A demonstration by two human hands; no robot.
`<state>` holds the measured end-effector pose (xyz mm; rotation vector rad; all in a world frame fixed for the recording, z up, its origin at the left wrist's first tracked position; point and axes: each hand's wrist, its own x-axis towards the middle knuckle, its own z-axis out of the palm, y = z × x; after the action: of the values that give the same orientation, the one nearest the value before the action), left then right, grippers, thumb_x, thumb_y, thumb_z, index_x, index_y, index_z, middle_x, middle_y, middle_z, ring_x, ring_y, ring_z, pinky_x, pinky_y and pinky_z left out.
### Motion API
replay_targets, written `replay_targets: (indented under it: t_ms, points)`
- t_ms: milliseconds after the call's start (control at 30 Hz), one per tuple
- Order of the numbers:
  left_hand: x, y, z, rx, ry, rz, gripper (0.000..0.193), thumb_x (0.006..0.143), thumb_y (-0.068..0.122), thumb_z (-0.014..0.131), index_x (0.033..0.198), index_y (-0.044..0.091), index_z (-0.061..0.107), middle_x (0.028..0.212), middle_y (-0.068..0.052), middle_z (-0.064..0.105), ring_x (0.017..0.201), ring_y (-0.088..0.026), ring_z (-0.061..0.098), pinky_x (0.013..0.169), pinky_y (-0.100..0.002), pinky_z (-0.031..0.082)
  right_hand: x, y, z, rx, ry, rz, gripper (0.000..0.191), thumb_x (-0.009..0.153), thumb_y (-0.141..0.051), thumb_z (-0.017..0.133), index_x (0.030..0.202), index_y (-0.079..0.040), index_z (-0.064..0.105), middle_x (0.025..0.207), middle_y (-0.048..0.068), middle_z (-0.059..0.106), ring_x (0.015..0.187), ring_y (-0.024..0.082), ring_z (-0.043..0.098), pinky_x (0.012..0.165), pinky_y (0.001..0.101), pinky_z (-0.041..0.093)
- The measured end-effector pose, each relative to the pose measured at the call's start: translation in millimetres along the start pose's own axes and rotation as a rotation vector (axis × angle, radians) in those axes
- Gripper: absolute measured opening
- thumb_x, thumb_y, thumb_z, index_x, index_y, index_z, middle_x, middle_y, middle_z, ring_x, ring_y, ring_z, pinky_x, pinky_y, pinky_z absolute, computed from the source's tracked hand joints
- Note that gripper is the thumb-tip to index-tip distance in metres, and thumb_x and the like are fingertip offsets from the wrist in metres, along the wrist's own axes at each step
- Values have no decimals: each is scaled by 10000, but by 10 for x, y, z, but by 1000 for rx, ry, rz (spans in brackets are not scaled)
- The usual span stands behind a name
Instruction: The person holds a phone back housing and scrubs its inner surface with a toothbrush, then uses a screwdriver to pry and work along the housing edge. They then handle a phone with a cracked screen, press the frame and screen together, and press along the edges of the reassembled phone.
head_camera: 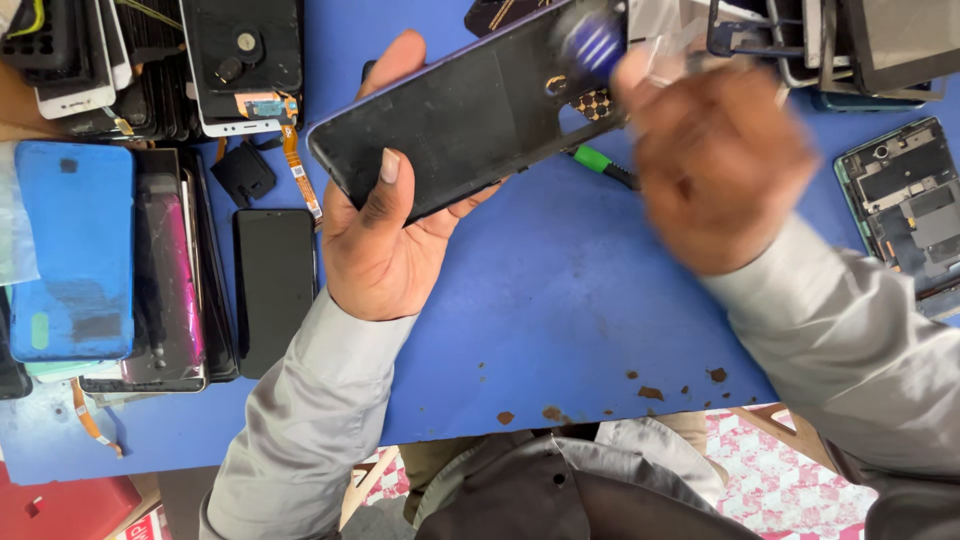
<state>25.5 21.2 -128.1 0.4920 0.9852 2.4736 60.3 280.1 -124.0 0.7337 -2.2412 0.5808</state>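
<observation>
My left hand (385,235) grips a black phone back cover (470,110), inner side up, tilted above the blue table (560,300). The thumb lies across its lower edge and the fingers wrap underneath. My right hand (715,165) is motion-blurred at the cover's upper right end. It holds a blurred tool with a blue striped handle (590,42) over the camera cutout. A green-tipped tool (600,162) lies on the table just below the cover.
Stacks of phones and screens (150,60) fill the upper left. A blue phone cover (75,250), a pink-tinted screen (175,270) and a black phone (273,285) lie at the left. An opened phone frame (905,205) is at the right. More frames (840,40) sit top right.
</observation>
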Motion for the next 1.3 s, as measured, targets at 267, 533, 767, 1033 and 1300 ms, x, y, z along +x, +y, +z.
replay_targets:
  t_ms: [267,533,767,1033,1300]
  points:
    - [57,39,43,-4,80,35,717,1127,259,577,1693,86,173,1504,-165,505,1349,-327,581,1165,-519,523,38,-25,-44,-21,-33,20,189,894,76,857,873,17,678,847,135,644,700,265,578,556,378,450]
    - [86,86,68,-64,114,45,762,1090,261,584,1690,108,139,1518,-187,484,1363,-351,559,1159,-550,510,15,-57,-70,37,-82,30,456,853,141,756,1263,-57,754,859,82,634,705,231,547,624,359,463]
    - [33,55,28,-99,75,64,740,1112,266,620,1674,157,151,1504,-154,469,1395,-342,553,1208,-532,485,-39,-39,-143,-39,-44,92,606,933,163,733,1460,-123,653,926,60,638,807,220,587,723,329,491]
    - [-9,-63,-11,-136,3,24,707,1140,278,653,1665,177,191,1521,-112,462,1400,-298,506,1214,-483,447,-46,-129,-82,-44,-80,57,507,923,104,777,1368,-112,666,940,106,660,784,239,588,650,348,485]
    - [-4,-104,-5,-116,-45,24,709,1127,214,689,1641,218,202,1514,-58,432,1404,-244,475,1224,-472,398,27,-246,-21,35,-85,48,340,872,105,815,1172,-29,733,866,130,659,704,242,559,603,375,469]
